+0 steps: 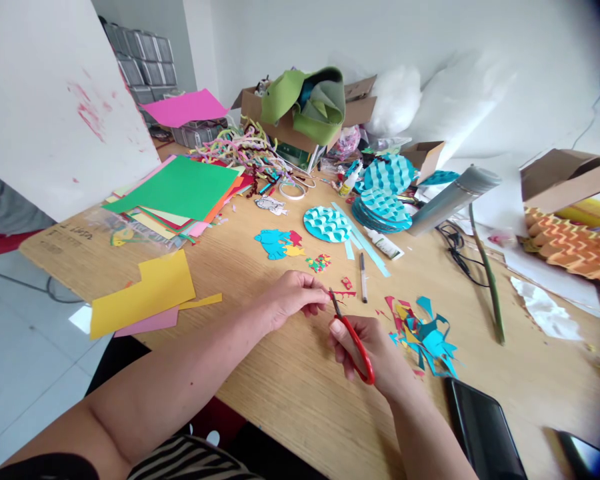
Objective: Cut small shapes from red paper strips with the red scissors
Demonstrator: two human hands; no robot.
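Red-handled scissors sit in my right hand, fingers through the loops and blades pointing up toward my left fingertips. My left hand is closed in a pinch beside the blade tips; whatever it holds is too small to make out. A thin red paper strip shows just past the blades, and I cannot tell whether my fingers touch it. Beyond my hands lie blue paper fish cutouts, a yellow cutout, a red cutout and a pile of tiny paper bits.
A pen and glue bottle lie ahead, near blue honeycomb paper discs. Paper scraps and a black phone are at right. Yellow paper and coloured sheets lie left. A grey flask stands at back right.
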